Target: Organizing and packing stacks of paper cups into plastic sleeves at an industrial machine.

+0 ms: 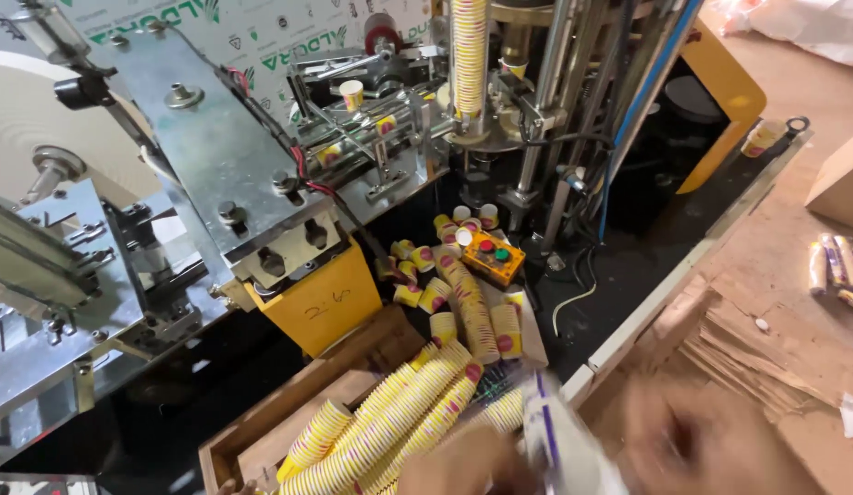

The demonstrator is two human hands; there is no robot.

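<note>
My left hand [463, 467] is blurred at the bottom centre, against the long stacks of yellow paper cups [390, 417] lying in a wooden crate [261, 426]. My right hand [692, 440] is blurred at the bottom right. Between the hands stands a white sheet or bag with blue marks [559, 435], and both hands appear to touch it. The blur hides the fingers.
A metal cup-making machine [215, 156] fills the left and top, with a tall cup stack [469, 55] in its feeder. Loose cups [426, 266] and a yellow button box [492, 257] lie on the black base. Flattened cardboard [765, 348] covers the floor at right.
</note>
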